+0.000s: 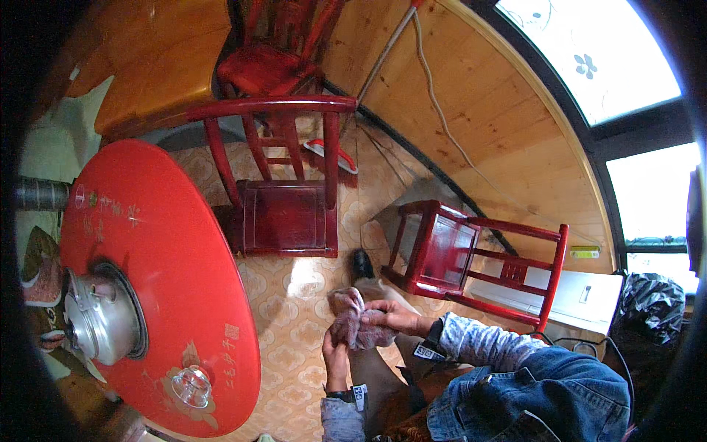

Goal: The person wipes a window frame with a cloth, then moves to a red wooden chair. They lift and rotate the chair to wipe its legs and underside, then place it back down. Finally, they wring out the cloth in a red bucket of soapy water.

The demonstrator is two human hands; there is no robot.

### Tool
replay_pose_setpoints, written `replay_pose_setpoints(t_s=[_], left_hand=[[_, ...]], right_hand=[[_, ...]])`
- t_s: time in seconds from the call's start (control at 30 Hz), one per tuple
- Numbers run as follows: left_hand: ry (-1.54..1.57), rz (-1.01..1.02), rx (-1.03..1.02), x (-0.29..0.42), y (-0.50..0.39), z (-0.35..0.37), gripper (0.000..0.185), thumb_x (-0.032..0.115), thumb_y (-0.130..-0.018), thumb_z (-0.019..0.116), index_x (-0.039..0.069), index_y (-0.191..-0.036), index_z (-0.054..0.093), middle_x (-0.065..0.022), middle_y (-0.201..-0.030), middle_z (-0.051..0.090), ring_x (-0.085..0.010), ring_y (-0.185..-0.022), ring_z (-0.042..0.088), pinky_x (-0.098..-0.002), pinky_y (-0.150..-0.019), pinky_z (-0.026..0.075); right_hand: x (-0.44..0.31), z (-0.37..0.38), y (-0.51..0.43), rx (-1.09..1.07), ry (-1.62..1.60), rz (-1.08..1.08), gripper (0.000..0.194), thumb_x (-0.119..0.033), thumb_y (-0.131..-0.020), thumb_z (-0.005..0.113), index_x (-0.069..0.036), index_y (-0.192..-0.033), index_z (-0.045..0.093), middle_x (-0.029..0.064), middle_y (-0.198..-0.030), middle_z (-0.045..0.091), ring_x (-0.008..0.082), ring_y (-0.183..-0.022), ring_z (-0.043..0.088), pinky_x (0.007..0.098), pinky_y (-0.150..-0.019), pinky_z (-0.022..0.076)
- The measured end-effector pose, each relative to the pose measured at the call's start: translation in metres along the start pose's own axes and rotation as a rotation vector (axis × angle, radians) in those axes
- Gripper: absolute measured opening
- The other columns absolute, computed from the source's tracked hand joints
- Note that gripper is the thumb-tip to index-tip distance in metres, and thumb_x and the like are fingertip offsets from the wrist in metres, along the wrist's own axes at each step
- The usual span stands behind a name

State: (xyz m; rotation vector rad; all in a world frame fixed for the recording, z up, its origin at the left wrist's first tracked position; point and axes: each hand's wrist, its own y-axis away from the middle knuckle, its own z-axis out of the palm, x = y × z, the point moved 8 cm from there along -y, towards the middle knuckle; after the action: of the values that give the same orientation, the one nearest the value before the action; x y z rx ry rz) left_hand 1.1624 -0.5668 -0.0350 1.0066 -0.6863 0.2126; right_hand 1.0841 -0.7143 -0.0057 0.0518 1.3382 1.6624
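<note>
A bunched, pinkish-grey cloth (pixel 350 326) hangs between my two hands, above the tiled floor and in front of my legs. My left hand (pixel 335 353) grips its lower left side from below. With thumb and fingers, my right hand (pixel 395 317) pinches the cloth from the right. Part of the cloth stands up in a fold above the fingers. Both wrists carry dark bands with white printed tags. To the left is a round red table (pixel 182 265), on which a metal kettle (pixel 105 317) and a small clear glass dish (pixel 191 387) sit.
A dark red wooden chair (pixel 290 218) stands ahead, with another red chair (pixel 270 69) behind it. A third chair (pixel 447 251) is at the right, beside a white box-shaped unit (pixel 591 298) and a black plastic bag (pixel 652 309). A red-and-white brush-like object (pixel 331 154) lies on the floor.
</note>
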Motion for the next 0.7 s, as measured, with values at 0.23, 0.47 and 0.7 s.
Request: replay_pose_setpoints(t_s=[0.23,0.47,0.7], left_hand=[[0.176,0.087,0.229,0.007,-0.043,-0.029,0.029,-0.003,-0.086,0.05,0.001,-0.115,0.056,-0.0036,-0.103,0.06,-0.0126,-0.09,0.058,-0.0269,-0.076,0.048],[-0.4,0.257,0.567,0.055,-0.125,-0.03,0.027,0.014,-0.085,0.068,-0.002,-0.104,0.058,-0.0082,-0.079,0.064,-0.0131,-0.068,0.06,-0.0282,-0.06,0.049],[-0.833,0.268,0.773,0.064,-0.237,-0.047,0.043,0.026,-0.084,0.07,-0.002,-0.115,0.06,-0.0287,-0.108,0.061,-0.0428,-0.102,0.058,-0.0479,-0.088,0.046]], right_hand=[[-0.088,-0.011,-0.088,-0.092,0.477,-0.35,0.028,-0.01,-0.086,0.07,-0.007,-0.113,0.067,0.009,-0.113,0.066,0.0194,-0.107,0.06,0.0341,-0.094,0.0462],[-0.193,-0.003,-0.202,0.075,1.043,-0.64,0.036,-0.01,-0.076,0.064,-0.011,-0.112,0.067,0.0164,-0.1,0.067,0.0348,-0.092,0.066,0.042,-0.077,0.0535],[-0.215,-0.015,-0.335,0.033,1.63,-1.017,0.046,-0.023,-0.08,0.065,-0.013,-0.124,0.058,0.0178,-0.135,0.046,0.0366,-0.117,0.05,0.0485,-0.094,0.0433]])
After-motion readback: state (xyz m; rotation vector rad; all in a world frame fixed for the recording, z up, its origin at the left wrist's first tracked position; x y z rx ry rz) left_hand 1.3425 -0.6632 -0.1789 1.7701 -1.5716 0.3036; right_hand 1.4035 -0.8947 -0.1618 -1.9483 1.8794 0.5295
